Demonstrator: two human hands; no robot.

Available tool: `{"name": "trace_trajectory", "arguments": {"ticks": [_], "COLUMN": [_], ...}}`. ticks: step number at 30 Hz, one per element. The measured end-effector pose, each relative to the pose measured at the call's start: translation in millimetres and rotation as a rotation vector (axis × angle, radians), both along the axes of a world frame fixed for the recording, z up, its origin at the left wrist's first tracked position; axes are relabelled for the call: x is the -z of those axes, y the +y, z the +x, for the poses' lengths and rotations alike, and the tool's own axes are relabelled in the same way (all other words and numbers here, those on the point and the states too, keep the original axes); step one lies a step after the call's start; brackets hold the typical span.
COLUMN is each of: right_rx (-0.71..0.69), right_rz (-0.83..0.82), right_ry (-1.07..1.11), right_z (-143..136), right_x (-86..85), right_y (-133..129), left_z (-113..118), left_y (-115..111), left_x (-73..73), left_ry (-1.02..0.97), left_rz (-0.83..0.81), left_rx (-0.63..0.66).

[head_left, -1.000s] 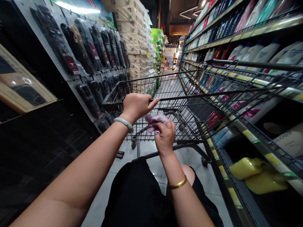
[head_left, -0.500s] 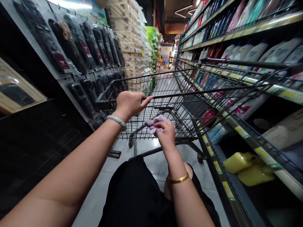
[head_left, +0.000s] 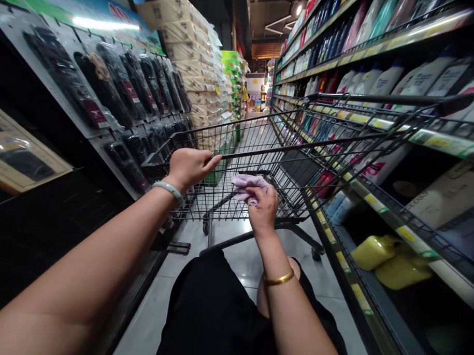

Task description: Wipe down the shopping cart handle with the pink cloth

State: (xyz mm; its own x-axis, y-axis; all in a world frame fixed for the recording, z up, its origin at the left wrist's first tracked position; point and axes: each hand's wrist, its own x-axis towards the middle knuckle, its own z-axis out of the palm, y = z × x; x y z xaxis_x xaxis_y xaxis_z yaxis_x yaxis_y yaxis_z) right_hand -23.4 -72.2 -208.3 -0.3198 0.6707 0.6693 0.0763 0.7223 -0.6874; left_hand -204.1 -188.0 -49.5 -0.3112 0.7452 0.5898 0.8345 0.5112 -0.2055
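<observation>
A black wire shopping cart (head_left: 257,152) stands across the aisle before me, its push handle (head_left: 399,97) off to the right. My left hand (head_left: 190,168), with a pale bangle at the wrist, is wrapped round the top rail on the cart's near side. In my right hand (head_left: 263,207) a crumpled light purple cloth (head_left: 249,185) is pinched between fingers and thumb. The cloth is close to the wire side of the basket; whether it touches the wires I cannot tell. A gold bangle circles my right wrist.
Shelves of bottles (head_left: 380,81) run along the right, with yellow jugs (head_left: 378,252) on the bottom shelf. On the left hang packaged dark goods (head_left: 123,85). Beyond them rises a tall stack of wrapped packs (head_left: 190,57). Grey tiled floor (head_left: 233,273) shows below the cart.
My left hand has shifted left in view, still on the rail. The cloth has moved slightly right and up, with more of it showing above my right fingers.
</observation>
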Motion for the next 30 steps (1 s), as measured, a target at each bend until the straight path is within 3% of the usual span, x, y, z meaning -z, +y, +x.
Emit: {"name": "trace_trajectory", "arguments": {"ticks": [5, 8, 14, 16, 20, 22, 28, 30], "right_rx": [-0.061, -0.100, -0.163, -0.066, 0.362, 0.427, 0.088, 0.064], "right_rz": [-0.081, -0.095, -0.103, -0.082, -0.079, -0.069, 0.152, 0.170], "right_ry": [-0.065, -0.125, -0.170, -0.042, 0.329, 0.391, 0.137, 0.137], "right_z": [3, 2, 5, 10, 21, 22, 9, 13], "right_x": [-1.2, -4.9, -13.0, -12.9, -19.3, -25.8, -44.2, -47.6], "right_y": [5, 1, 0, 8, 28, 29, -9, -8], "left_z": [-7, 2, 57, 71, 82, 84, 92, 93], "left_y": [-12, -11, 35, 52, 69, 70, 62, 58], "left_x": [-7.6, -11.6, -14.0, -12.3, -3.6, 1.4, 9.0, 9.4], "left_ry": [-0.022, 0.004, -0.035, -0.060, -0.089, -0.077, -0.040, -0.024], "left_rz": [-0.089, -0.085, -0.012, -0.022, 0.054, 0.126, 0.220, 0.218], "left_rx": [0.020, 0.015, 0.249, 0.243, 0.140, 0.135, 0.148, 0.148]}}
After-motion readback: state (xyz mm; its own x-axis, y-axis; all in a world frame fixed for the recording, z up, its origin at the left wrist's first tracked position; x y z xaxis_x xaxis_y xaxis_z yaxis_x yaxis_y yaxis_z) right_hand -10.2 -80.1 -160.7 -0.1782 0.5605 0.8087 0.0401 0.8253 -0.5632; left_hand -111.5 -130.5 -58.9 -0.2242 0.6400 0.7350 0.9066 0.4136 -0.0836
